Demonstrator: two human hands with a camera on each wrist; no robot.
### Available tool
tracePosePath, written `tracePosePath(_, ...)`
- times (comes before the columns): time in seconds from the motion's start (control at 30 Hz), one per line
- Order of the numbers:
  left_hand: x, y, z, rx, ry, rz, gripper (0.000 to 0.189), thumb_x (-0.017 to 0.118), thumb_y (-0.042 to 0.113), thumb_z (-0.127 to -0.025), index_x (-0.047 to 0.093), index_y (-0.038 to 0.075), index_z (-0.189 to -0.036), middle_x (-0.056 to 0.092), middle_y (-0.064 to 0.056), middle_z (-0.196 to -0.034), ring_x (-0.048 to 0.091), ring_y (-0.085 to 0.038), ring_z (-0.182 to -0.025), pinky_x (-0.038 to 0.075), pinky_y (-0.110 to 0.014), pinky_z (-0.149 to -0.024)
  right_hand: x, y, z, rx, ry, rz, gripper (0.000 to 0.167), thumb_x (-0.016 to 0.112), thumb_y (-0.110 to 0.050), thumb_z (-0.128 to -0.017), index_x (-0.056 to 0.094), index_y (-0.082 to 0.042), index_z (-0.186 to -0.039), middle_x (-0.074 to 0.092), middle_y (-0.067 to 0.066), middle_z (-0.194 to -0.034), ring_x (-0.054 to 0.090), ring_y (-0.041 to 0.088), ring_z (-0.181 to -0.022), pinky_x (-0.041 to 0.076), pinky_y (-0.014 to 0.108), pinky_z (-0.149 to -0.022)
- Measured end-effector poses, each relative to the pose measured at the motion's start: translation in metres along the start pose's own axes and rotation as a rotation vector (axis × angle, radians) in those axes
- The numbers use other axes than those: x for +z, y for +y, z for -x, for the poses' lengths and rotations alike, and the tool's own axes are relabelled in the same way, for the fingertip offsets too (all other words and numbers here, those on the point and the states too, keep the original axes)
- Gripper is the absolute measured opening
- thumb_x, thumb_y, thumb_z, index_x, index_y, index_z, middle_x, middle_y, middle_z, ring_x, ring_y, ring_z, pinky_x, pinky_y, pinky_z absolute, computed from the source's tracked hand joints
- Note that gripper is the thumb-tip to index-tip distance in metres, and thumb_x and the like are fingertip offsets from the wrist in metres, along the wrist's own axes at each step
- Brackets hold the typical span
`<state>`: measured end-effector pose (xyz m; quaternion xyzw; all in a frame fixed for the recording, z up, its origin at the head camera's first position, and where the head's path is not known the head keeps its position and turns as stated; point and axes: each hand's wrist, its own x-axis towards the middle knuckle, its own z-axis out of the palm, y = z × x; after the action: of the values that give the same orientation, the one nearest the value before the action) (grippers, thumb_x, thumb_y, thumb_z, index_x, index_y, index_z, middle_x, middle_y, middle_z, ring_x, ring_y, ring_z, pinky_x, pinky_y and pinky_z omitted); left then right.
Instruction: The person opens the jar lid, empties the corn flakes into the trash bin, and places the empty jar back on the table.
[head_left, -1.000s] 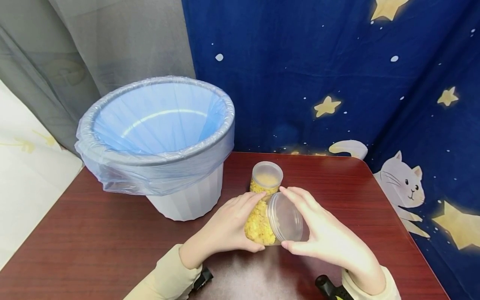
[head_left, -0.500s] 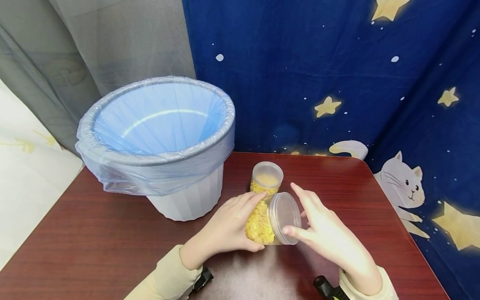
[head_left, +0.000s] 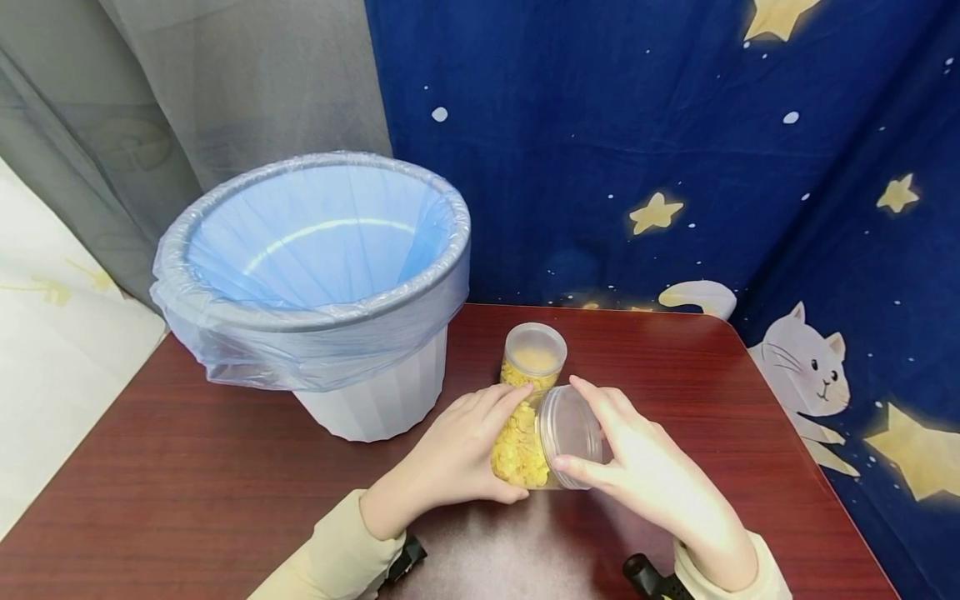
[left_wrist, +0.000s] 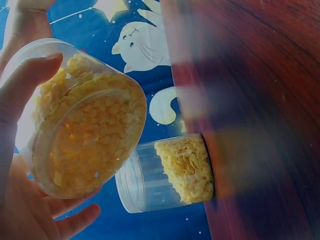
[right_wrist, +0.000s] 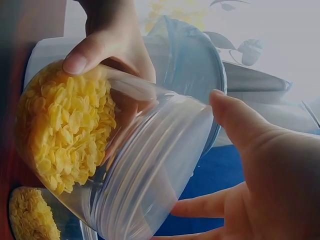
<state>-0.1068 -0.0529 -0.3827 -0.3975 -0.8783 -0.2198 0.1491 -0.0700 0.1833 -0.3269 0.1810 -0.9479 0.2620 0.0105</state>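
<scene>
A clear plastic jar (head_left: 519,450) partly filled with yellow flakes is held tilted, its translucent screw lid (head_left: 573,437) facing right. My left hand (head_left: 461,454) grips the jar's body, thumb below and fingers above. Around the lid's rim are the thumb and fingertips of my right hand (head_left: 648,467), pinching its edge; the right wrist view shows the lid (right_wrist: 155,170) seated on the jar (right_wrist: 70,130). Just behind, a second lidded jar (head_left: 534,354) of the same flakes stands upright on the table, also visible in the left wrist view as a jar (left_wrist: 182,172) lying sideways in frame.
A large white bin (head_left: 375,400) with a blue plastic liner (head_left: 315,233) stands at the back left of the dark red wooden table (head_left: 247,483). Behind the table hangs a blue curtain (head_left: 570,150) with stars and a cat, beside a grey curtain (head_left: 270,75).
My right hand lets go of the lid, draws back slightly with fingers spread, then closes on its rim again. The left hand keeps its hold on the jar.
</scene>
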Motion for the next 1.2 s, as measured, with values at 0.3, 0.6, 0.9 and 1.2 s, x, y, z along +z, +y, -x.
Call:
tracePosePath(0.3, 0.0012, -0.0011, -0.0005, 0.014, 0.015, -0.001, 0.11, 0.083, 0.055, -0.054, 0.039, 0.006, -0.142, 0.05, -0.007, -0.13, 0.048, -0.021, -0.121, 0.039, -0.037, -0.1, -0.0004, -0.002, -0.0004, -0.015, 0.004, 0.018, 0.086, 0.063, -0.067, -0.078, 0.039, -0.018, -0.144, 0.051, 0.004, -0.13, 0.057, 0.023, -0.109, 0.048, 0.046, -0.086)
tracePosePath(0.6, 0.0002, -0.001, -0.0007, 0.012, 0.006, 0.012, 0.108, 0.082, 0.055, -0.055, 0.039, 0.007, -0.142, 0.05, -0.006, -0.13, 0.048, -0.018, -0.118, 0.04, -0.036, -0.099, -0.0034, -0.0021, -0.0012, -0.003, -0.006, 0.032, 0.09, 0.063, -0.071, -0.074, 0.039, -0.021, -0.145, 0.049, -0.002, -0.132, 0.058, 0.017, -0.102, 0.049, 0.042, -0.083)
tracePosePath(0.9, -0.0008, -0.0018, -0.0009, 0.008, -0.009, 0.031, 0.108, 0.082, 0.055, -0.056, 0.038, 0.007, -0.142, 0.049, -0.005, -0.131, 0.048, -0.017, -0.119, 0.04, -0.035, -0.099, -0.0057, -0.0013, -0.0002, -0.015, -0.019, 0.013, 0.089, 0.065, -0.07, -0.074, 0.037, -0.024, -0.145, 0.046, -0.003, -0.136, 0.057, 0.017, -0.106, 0.048, 0.043, -0.084)
tracePosePath(1.2, -0.001, -0.0024, 0.0001, -0.002, -0.018, 0.068, 0.109, 0.082, 0.055, -0.056, 0.036, 0.009, -0.144, 0.048, -0.003, -0.132, 0.048, -0.015, -0.118, 0.041, -0.034, -0.098, -0.0067, 0.0002, 0.001, -0.085, -0.001, 0.019, 0.087, 0.069, -0.065, -0.074, 0.036, -0.029, -0.145, 0.045, -0.006, -0.135, 0.055, 0.014, -0.108, 0.049, 0.042, -0.084)
